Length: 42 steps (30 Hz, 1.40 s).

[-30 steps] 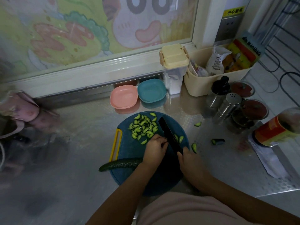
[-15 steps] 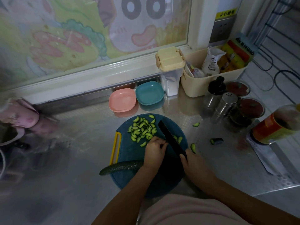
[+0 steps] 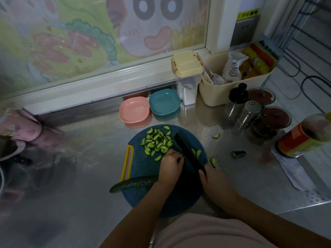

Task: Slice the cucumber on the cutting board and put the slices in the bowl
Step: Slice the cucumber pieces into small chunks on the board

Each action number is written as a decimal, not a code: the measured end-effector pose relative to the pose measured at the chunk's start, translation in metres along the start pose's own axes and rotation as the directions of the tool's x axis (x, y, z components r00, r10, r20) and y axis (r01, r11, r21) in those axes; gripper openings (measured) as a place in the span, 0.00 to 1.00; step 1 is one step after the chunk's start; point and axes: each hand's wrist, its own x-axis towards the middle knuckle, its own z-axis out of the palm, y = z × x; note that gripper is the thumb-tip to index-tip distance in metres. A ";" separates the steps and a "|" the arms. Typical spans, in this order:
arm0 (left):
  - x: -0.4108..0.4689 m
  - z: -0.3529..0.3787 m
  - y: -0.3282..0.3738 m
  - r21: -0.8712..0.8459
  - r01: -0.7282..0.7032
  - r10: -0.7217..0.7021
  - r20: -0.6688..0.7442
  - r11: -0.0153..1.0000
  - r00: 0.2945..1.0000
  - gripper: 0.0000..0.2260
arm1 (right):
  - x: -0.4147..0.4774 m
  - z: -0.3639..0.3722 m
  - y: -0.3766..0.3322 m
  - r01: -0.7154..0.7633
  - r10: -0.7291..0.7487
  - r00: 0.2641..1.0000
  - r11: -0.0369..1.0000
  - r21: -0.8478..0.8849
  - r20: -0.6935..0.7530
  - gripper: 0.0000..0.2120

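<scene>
A round dark blue cutting board [image 3: 136,163] with a yellow handle lies on the steel counter. Several pale green cucumber slices [image 3: 156,141] are heaped at its far side. A long dark cucumber piece [image 3: 132,183] lies across the board's near left edge. My left hand [image 3: 171,162] has its fingers curled down over a cucumber piece right beside the blade; that piece is hidden. My right hand [image 3: 215,181] grips the handle of a black knife [image 3: 188,153], whose blade points away over the board. A pink bowl [image 3: 134,109] and a teal bowl [image 3: 164,102] stand behind the board.
Stray slices [image 3: 212,161] and a cucumber end [image 3: 239,154] lie on the counter right of the board. Jars, a shaker [image 3: 248,114], a beige basket [image 3: 232,86], a lidded container [image 3: 187,76] and an orange can [image 3: 302,138] crowd the right side. Pink cloth [image 3: 21,129] lies at the left.
The hands and knife stay at the same spot on the board, with my left hand's fingers edging slightly along the blade. The camera view shifted a little.
</scene>
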 end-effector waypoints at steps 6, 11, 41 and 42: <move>0.000 0.001 0.000 -0.014 0.004 -0.004 0.004 1.000 1.000 0.01 | 0.002 0.006 0.000 -0.001 -0.001 1.000 0.991 -0.135 -0.011 0.16; -0.002 0.001 0.002 -0.042 0.033 -0.034 -0.008 0.999 0.999 0.02 | 0.003 0.007 0.000 -0.029 0.028 1.000 0.997 -0.069 -0.004 0.13; -0.004 -0.005 0.013 -0.027 0.120 -0.120 -0.009 0.992 0.993 0.04 | -0.014 0.005 0.013 0.035 -0.035 0.999 0.999 -0.007 -0.010 0.13; -0.004 -0.005 0.013 -0.020 0.121 -0.121 -0.008 0.993 0.993 0.05 | -0.014 0.005 0.013 0.039 -0.039 0.999 0.999 -0.030 -0.017 0.13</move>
